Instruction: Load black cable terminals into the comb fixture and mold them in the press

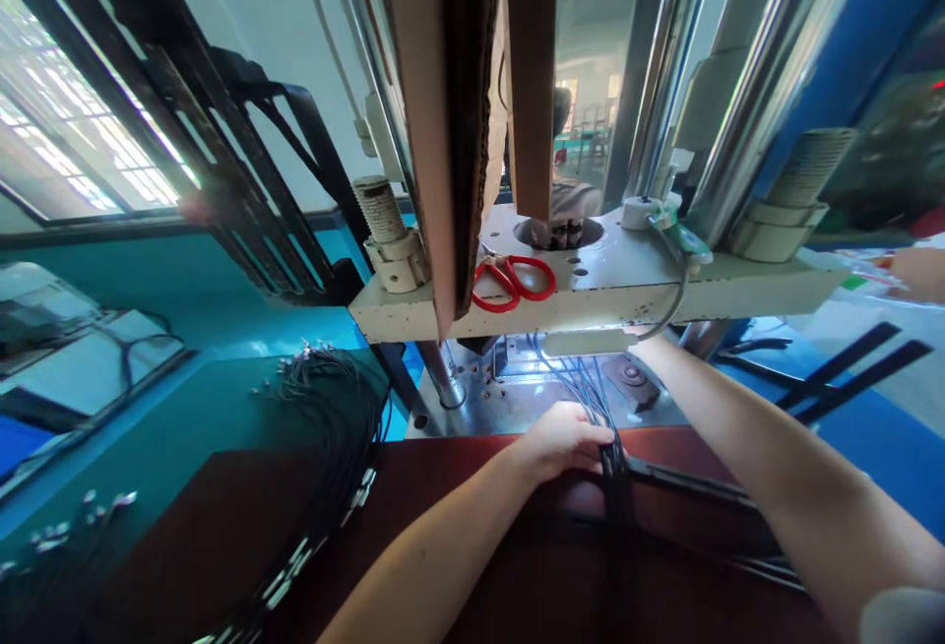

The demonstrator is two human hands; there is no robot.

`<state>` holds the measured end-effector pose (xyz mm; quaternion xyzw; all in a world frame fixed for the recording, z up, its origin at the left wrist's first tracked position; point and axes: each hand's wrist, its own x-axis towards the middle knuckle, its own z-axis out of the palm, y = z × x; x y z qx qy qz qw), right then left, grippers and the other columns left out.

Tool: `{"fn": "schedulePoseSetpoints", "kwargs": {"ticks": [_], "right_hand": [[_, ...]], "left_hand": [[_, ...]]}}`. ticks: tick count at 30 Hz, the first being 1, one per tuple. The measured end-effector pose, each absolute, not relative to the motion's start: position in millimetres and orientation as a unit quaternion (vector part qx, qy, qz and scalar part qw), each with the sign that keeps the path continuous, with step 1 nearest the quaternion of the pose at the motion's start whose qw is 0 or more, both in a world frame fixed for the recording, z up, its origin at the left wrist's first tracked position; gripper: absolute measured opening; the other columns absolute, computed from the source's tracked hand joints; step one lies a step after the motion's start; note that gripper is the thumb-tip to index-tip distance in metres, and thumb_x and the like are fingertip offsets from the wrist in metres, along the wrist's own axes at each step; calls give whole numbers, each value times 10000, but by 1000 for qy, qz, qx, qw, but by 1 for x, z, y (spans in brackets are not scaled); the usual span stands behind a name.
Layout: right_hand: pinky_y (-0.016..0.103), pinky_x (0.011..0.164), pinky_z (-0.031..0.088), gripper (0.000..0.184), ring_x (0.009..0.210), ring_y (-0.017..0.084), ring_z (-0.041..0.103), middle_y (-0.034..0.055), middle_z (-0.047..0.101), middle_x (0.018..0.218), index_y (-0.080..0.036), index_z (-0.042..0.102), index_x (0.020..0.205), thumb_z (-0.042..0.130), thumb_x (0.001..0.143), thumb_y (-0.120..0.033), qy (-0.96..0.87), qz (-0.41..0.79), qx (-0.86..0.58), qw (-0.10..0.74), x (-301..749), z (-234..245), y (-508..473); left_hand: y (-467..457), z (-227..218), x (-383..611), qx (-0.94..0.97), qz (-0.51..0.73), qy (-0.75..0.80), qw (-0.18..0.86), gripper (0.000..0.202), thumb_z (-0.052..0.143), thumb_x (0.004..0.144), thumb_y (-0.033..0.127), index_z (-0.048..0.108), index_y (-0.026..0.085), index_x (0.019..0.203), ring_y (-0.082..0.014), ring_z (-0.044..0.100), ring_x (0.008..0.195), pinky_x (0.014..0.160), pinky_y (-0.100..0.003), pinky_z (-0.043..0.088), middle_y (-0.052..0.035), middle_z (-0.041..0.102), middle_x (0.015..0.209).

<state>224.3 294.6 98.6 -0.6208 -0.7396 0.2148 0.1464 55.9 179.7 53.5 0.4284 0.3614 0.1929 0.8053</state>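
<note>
My left hand (565,439) is closed around a bundle of black cables (614,472) at the front edge of the machine bed. The cables fan out from my grip up into the lit mould area (583,368) under the white platen (591,294). My right arm (745,447) reaches forward into the machine; its hand is hidden under the platen's front edge, near the light bar (587,341). Red-handled scissors (513,282) lie on top of the platen.
A loose heap of black cables with metal ends (336,427) lies on the green table at left. A dark brown board (310,536) covers the near work surface. Chrome columns (745,83) and threaded posts (380,211) rise from the platen. Another person's hand (919,270) shows at far right.
</note>
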Motion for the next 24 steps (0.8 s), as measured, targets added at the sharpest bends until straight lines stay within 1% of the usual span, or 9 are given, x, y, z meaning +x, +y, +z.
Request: {"fn": "schedulePoseSetpoints", "kwargs": {"ticks": [3,5,7,9,13,16,18,22,24], "right_hand": [[362,800,463,187,922,219,568,95,610,1006,-135,609,1016,493,891,-212,-774,175,-590,145,221,91,276],[350,826,435,220,979,240,548,122,615,1036,-137,634,986,453,862,-122,-811,128,-554,140,219,83,261],[350,839,417,249,998,254,540,142,614,1060,-123,643,977,444,832,-94,-855,38,-502,125,215,74,250],[358,830,413,249,963,261,554,160,627,1024,-97,646,969,442,826,-102,-876,-48,-467,113,210,67,245],[353,776,425,279,886,256,576,164,644,949,-91,661,897,386,851,-90,-862,-89,-484,120,200,64,248],[339,735,430,284,861,258,581,169,645,922,-99,662,747,392,825,-62,-858,-99,-490,120,201,66,250],[329,722,432,274,885,265,576,172,646,916,-102,654,701,404,798,-42,-858,-100,-491,118,205,67,250],[326,726,440,280,923,261,568,171,633,1003,-101,661,776,388,806,-47,-857,-97,-493,116,210,62,253],[338,729,448,305,896,252,577,161,632,1020,-111,665,825,364,829,-60,-856,-94,-495,116,211,59,256]], "left_hand": [[185,55,51,419,242,383,787,223,670,614,261,506,140,705,-110,575,539,561,-248,460,-18,595,656],[195,53,45,390,310,397,771,187,633,694,272,505,146,747,-115,579,572,599,-263,473,-25,593,691],[209,50,39,329,381,393,770,159,543,792,304,510,150,812,-120,591,625,666,-275,485,-42,602,738],[224,45,35,272,431,386,769,159,445,854,302,507,158,876,-123,607,673,725,-285,490,-51,609,789],[241,41,36,265,460,409,742,117,446,844,258,502,162,883,-125,618,682,743,-292,493,-44,610,798],[242,43,37,290,457,447,712,97,485,815,240,510,156,855,-139,621,658,732,-307,500,-59,629,789],[243,44,36,321,448,482,681,86,482,811,229,518,152,826,-151,627,665,712,-306,506,-79,642,796],[244,45,24,398,412,552,606,141,465,817,251,523,153,735,-181,620,623,630,-323,501,-76,629,704],[243,47,16,428,402,577,568,178,491,811,293,528,158,700,-220,629,693,666,-351,490,-78,617,679]]}}
